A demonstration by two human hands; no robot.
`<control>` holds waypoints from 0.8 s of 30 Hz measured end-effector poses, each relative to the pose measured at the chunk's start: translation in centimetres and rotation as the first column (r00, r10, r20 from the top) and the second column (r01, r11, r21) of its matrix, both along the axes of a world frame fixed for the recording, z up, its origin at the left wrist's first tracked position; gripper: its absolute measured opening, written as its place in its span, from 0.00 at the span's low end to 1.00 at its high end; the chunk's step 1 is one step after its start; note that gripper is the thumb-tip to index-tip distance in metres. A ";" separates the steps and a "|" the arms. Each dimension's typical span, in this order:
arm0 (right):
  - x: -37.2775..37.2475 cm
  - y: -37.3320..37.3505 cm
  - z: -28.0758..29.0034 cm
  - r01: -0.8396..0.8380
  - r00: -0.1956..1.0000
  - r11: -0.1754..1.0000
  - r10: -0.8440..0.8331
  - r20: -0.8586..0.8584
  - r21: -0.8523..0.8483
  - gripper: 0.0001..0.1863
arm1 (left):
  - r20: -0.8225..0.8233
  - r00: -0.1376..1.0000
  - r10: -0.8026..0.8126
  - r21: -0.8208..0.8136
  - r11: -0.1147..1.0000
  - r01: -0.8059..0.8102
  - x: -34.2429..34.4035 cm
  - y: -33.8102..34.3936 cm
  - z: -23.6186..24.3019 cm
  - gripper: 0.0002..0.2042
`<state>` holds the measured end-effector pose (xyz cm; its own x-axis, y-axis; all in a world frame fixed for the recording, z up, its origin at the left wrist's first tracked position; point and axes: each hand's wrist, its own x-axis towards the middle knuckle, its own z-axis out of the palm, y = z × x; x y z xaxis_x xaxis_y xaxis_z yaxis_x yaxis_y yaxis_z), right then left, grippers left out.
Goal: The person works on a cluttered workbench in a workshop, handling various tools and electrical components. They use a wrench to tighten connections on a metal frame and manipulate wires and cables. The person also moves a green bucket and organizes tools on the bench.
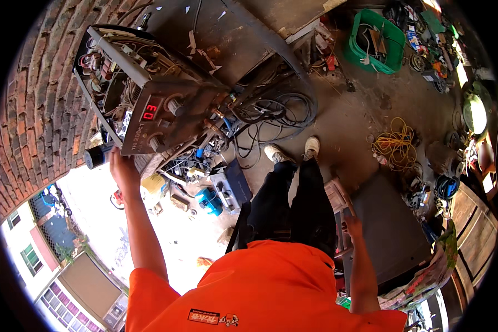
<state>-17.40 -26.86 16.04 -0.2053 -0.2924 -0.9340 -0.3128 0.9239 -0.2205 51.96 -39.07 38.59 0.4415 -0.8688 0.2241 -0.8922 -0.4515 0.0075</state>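
Note:
My left hand (125,170) is raised to the lower front corner of a dark welding machine (171,119). Its fingertips are partly hidden at the machine's edge, so their grip cannot be made out. The machine's cover is off, baring wires and parts inside, and a red display glows on its front between knobs. Beside that hand a black cylinder (96,157) sticks out. My right hand (352,226) hangs low on the right, fingers curled, next to a reddish wooden stool (337,196). Whatever it may hold is too small to tell.
Black cables (285,113) coil on the floor ahead of my shoes. A yellow cord (395,145) and a green basket (397,52) lie to the right. A dark tabletop (387,221) is at my right side. Below the machine stand a grey box (235,185) and a blue motor-like part (209,201).

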 end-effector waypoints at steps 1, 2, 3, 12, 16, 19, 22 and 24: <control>0.1 -1.2 -2.4 -0.015 1.000 1.000 0.016 0.027 -0.021 0.13 | -0.708 0.693 0.134 -0.056 0.968 -0.244 -2.4 3.1 -1.4 0.09; -3.4 0.3 -9.3 -0.018 0.994 1.000 0.021 0.111 -0.025 0.14 | -0.992 0.085 0.093 0.014 0.749 -0.662 -4.6 6.4 -3.0 0.08; -4.7 0.3 -13.3 -0.218 0.975 0.961 0.221 -0.004 -0.171 0.15 | -0.972 -0.068 0.225 0.215 0.737 -0.641 -7.9 9.3 -4.1 0.09; -8.4 1.2 -24.7 -0.812 0.574 0.440 0.720 -0.390 -0.383 0.22 | -0.586 0.180 0.790 0.810 0.572 0.126 -23.2 26.0 -14.0 0.13; -16.5 6.9 -29.3 -0.840 0.535 0.500 0.830 -0.159 -0.212 0.25 | -0.823 0.305 0.479 0.565 0.744 0.355 -24.9 26.3 -20.5 0.11; -15.8 6.4 -26.5 -0.852 0.518 0.453 0.804 -0.291 -0.264 0.19 | -0.809 0.211 0.549 0.588 0.764 0.268 -25.8 19.8 -23.8 0.12; -14.6 4.7 -25.4 -0.852 0.522 0.460 0.787 -0.329 -0.250 0.19 | -0.879 0.318 0.355 0.453 0.831 0.323 -26.9 16.8 -27.7 0.12; -13.0 2.6 -25.5 -0.854 0.519 0.446 0.774 -0.363 -0.269 0.18 | -0.877 0.400 0.264 0.420 0.826 0.376 -27.3 16.2 -30.9 0.12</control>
